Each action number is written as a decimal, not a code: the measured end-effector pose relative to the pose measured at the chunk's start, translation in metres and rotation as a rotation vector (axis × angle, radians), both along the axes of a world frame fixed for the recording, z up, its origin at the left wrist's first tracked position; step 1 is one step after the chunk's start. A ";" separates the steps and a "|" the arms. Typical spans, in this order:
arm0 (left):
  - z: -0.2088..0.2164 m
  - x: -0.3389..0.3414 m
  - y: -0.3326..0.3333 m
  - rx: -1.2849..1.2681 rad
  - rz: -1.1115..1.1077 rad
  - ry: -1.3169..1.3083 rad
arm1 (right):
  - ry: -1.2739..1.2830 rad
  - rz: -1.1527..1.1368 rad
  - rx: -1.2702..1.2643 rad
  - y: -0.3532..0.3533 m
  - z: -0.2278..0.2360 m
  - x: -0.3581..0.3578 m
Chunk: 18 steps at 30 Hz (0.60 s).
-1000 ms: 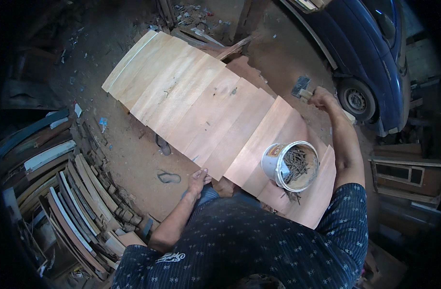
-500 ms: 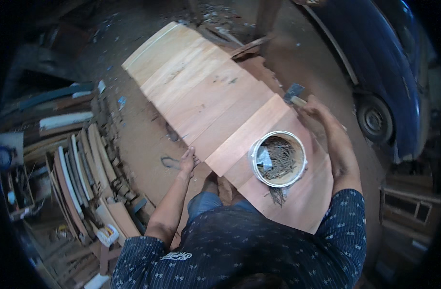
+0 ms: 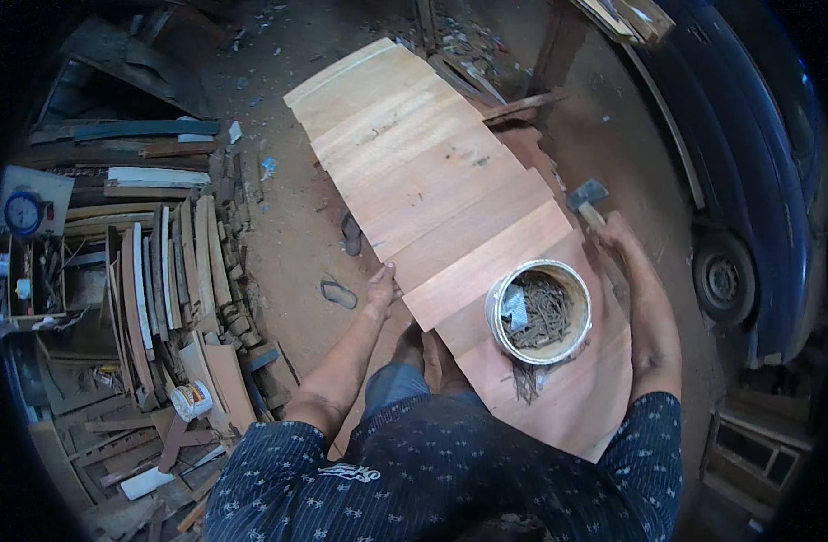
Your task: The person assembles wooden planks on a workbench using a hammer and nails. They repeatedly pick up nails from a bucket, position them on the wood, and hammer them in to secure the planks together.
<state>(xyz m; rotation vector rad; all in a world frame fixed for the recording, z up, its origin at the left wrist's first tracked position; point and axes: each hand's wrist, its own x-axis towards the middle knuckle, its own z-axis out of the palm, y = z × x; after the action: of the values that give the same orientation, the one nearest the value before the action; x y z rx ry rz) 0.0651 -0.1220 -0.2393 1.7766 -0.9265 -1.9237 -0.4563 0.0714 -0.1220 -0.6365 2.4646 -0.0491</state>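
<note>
A long panel of pale and reddish wooden boards (image 3: 432, 203) lies slantwise before me, its boards overlapping in steps. My left hand (image 3: 384, 285) is closed on the panel's left edge, some fingers hidden there. On the other side, my right hand (image 3: 618, 232) grips the pale wooden handle of a hammer (image 3: 587, 193), whose dark head is raised by the panel's right edge. A round white bucket (image 3: 496, 332) stands on the near boards, holding many nails (image 3: 545, 312) and a crumpled light wrapper (image 3: 515, 307). More loose nails (image 3: 526, 384) lie beside its near side.
Stacked curved wood strips (image 3: 165, 271) and offcuts fill the left, with a white tub (image 3: 191, 400) among them. Sandals (image 3: 339, 294) lie on the dirt floor. A dark blue car (image 3: 748, 163) stands at right, above a wooden frame (image 3: 757, 443).
The whole view has shifted, so the panel and bucket appear farther right. My left hand stays at the panel's edge, and the hammer remains in my right hand near the right edge.
</note>
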 end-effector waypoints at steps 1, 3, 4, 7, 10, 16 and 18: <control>-0.007 0.009 -0.001 -0.024 0.037 -0.023 | -0.069 0.046 0.010 -0.002 0.007 0.006; -0.024 0.022 -0.005 -0.071 0.103 -0.058 | -0.128 0.077 -0.014 -0.010 0.014 0.015; -0.026 0.017 -0.004 -0.081 0.096 -0.064 | -0.117 0.041 -0.028 0.001 0.010 0.013; -0.028 -0.008 -0.007 -0.119 0.004 -0.110 | -0.019 -0.037 -0.112 0.028 -0.015 -0.022; -0.034 0.019 -0.010 -0.120 -0.109 -0.225 | 0.034 -0.079 -0.037 0.027 0.007 -0.016; -0.024 0.028 0.028 -0.133 -0.089 0.188 | -0.003 0.056 0.160 0.062 0.022 -0.021; 0.028 0.015 0.072 0.079 -0.272 0.157 | -0.048 -0.028 0.147 0.078 0.017 -0.022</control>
<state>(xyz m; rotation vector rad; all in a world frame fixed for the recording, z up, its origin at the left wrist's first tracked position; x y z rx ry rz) 0.0799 -0.0502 -0.2110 1.5790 -1.0959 -2.2599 -0.4782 0.1497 -0.1049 -0.5319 2.4049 0.1038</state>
